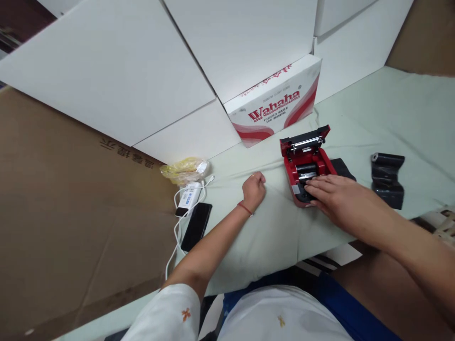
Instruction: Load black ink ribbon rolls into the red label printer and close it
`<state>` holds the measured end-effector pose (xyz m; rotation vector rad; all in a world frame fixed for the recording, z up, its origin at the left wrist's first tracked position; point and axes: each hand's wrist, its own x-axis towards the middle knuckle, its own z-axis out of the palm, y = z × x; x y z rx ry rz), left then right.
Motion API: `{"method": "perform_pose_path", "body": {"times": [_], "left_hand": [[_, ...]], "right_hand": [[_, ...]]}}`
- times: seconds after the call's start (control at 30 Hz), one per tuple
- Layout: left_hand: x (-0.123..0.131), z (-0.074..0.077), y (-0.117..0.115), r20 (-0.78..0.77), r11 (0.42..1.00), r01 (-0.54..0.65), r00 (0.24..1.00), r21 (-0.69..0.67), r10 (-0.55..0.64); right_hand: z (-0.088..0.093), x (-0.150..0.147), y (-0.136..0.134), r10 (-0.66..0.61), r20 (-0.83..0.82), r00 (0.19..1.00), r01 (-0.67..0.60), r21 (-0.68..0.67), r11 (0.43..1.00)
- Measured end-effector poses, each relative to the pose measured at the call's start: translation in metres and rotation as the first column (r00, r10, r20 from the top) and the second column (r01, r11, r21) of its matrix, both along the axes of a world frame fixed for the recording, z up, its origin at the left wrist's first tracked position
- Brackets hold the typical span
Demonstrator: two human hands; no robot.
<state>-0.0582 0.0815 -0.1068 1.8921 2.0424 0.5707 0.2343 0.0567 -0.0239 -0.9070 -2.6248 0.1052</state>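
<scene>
A small red and black printer (292, 176) sits on the cloth-covered table with its lid (305, 141) raised. Inside its red bay lies a dark roll (306, 168). My right hand (334, 196) reaches over the printer's front edge, fingers stretched out and touching the inside near the roll. Its fingertips partly cover the front of the bay. My left hand (253, 192) rests on the table left of the printer, closed in a fist and apart from it. No object shows in that fist.
A partly unrolled black ribbon roll (387, 180) lies at the right, and a dark flat piece (343, 169) beside the printer. Behind stands a Wahaha carton (275, 106). Left are a phone (196, 227), a white box (189, 195), a cable (176, 232) and a plastic-wrapped yellow item (185, 170).
</scene>
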Motion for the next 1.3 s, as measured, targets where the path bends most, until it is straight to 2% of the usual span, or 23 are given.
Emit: {"method": "perform_pose_path", "body": {"times": [0.07,0.17,0.27,0.33,0.4,0.47,0.57,0.67,0.8,0.9,1.03,1.13,1.23,1.3], "left_hand": [[0.003,0.011,0.012,0.129,0.987,0.052,0.989,0.149,-0.072],[0.015,0.037,0.038,0.289,0.922,0.152,0.921,0.355,-0.263],[0.029,0.067,0.056,0.424,0.890,0.263,0.805,0.372,-0.415],[0.035,0.082,0.056,0.471,0.884,0.319,0.756,0.342,-0.455],[0.037,0.091,0.045,0.447,0.870,0.367,0.750,0.330,-0.487],[0.036,0.095,0.030,0.360,0.835,0.435,0.759,0.338,-0.542],[0.032,0.094,0.008,0.207,0.768,0.554,0.750,0.322,-0.628],[0.031,0.084,-0.006,0.120,0.721,0.633,0.723,0.282,-0.681],[0.034,0.061,-0.015,0.142,0.705,0.626,0.707,0.333,-0.693],[0.037,0.051,-0.015,0.191,0.707,0.597,0.697,0.380,-0.691],[0.038,0.055,-0.012,0.271,0.746,0.554,0.704,0.370,-0.657],[0.040,0.055,-0.010,0.418,0.807,0.491,0.691,0.327,-0.590],[0.044,0.043,-0.012,0.587,0.890,0.384,0.672,0.244,-0.451],[0.046,0.032,-0.012,0.674,0.926,0.344,0.648,0.156,-0.354]], "right_hand": [[-0.009,0.002,-0.015,-0.039,-0.002,0.999,0.039,0.074,0.997],[-0.022,0.003,-0.025,-0.049,-0.048,0.998,0.054,0.112,0.992],[-0.030,0.001,-0.028,-0.081,-0.122,0.989,0.096,0.120,0.988],[-0.033,0.000,-0.029,-0.092,-0.173,0.981,0.115,0.132,0.985],[-0.036,0.001,-0.030,-0.099,-0.229,0.968,0.134,0.143,0.981],[-0.038,0.003,-0.031,-0.112,-0.275,0.955,0.155,0.139,0.978],[-0.041,0.009,-0.032,-0.119,-0.308,0.944,0.160,0.112,0.981],[-0.041,0.013,-0.031,-0.113,-0.318,0.942,0.149,0.094,0.984],[-0.040,0.016,-0.029,-0.081,-0.321,0.944,0.113,0.083,0.990],[-0.040,0.016,-0.028,-0.085,-0.335,0.938,0.115,0.070,0.991],[-0.044,0.014,-0.027,-0.082,-0.368,0.926,0.113,0.062,0.992],[-0.047,0.014,-0.028,-0.084,-0.372,0.925,0.111,0.053,0.992],[-0.049,0.016,-0.030,-0.081,-0.375,0.924,0.109,0.052,0.993],[-0.050,0.018,-0.031,-0.075,-0.379,0.923,0.104,0.057,0.993]]}}
